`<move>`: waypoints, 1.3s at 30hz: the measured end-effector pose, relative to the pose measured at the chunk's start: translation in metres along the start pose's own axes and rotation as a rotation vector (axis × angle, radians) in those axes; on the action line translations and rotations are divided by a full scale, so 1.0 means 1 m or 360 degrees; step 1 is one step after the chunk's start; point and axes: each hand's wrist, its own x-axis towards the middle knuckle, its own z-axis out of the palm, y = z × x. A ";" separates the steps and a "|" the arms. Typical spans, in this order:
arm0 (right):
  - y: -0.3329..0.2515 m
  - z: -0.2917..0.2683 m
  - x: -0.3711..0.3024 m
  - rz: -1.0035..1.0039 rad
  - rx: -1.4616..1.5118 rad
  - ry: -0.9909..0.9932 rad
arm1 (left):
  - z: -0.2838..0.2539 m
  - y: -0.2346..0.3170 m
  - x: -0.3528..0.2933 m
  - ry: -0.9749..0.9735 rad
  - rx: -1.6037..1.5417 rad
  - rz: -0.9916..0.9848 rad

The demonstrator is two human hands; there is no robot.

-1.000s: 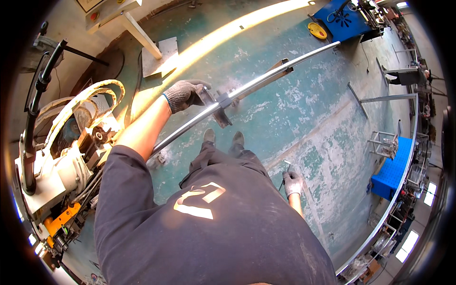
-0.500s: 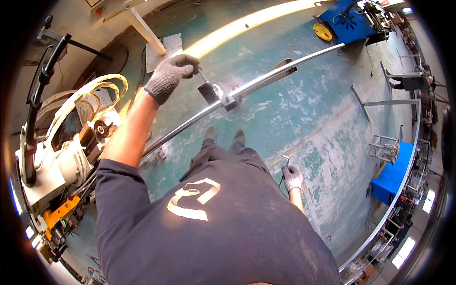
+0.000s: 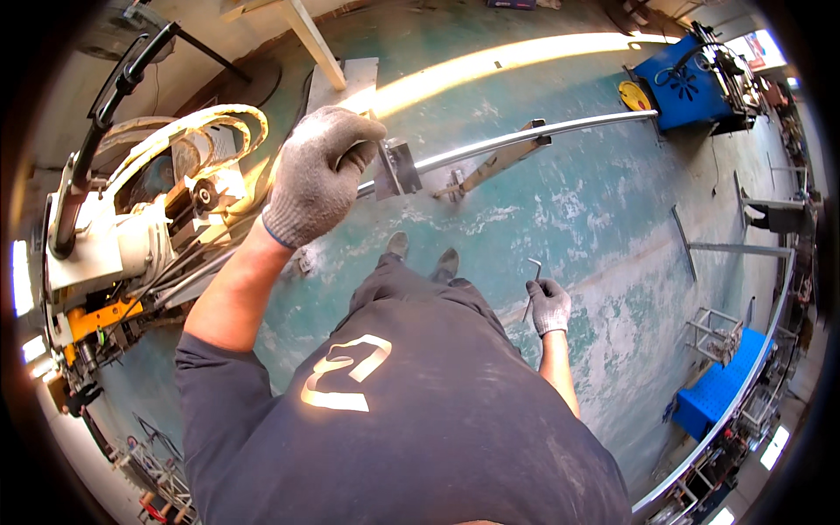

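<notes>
My left hand (image 3: 317, 175), in a grey knit glove, is raised at upper left. Its thumb and fingers are closed on a small angular metal block (image 3: 400, 168) with a bright face and a dark face. Behind the block runs a long shiny metal tube (image 3: 525, 136); whether the two touch, I cannot tell. Low on the right, my gloved right hand (image 3: 549, 306) is closed around a thin hex key (image 3: 535, 264), its bent end sticking out above the fingers.
A wooden-looking bar (image 3: 494, 166) lies below the tube. To the left stands a machine with looped yellowish hoses (image 3: 188, 144) and a black frame (image 3: 101, 114). A blue machine (image 3: 682, 83) is at far right, a blue perforated bench (image 3: 722, 385) at lower right.
My left hand has come closer, and the metal block looks larger, standing in front of the tube. My right hand with the hex key has shifted slightly right and up.
</notes>
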 end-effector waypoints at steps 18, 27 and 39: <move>-0.200 -0.110 0.055 -0.1160 0.0493 -0.0145 | 0.061 0.064 -0.037 0.0642 0.0609 -0.0033; -0.290 -0.156 0.122 -0.1799 0.0258 -0.0463 | 0.074 0.096 -0.029 0.0754 0.0737 -0.0867; -0.404 -0.119 0.128 -0.1967 0.0063 -0.0911 | 0.082 0.116 -0.030 0.0713 0.0675 -0.1164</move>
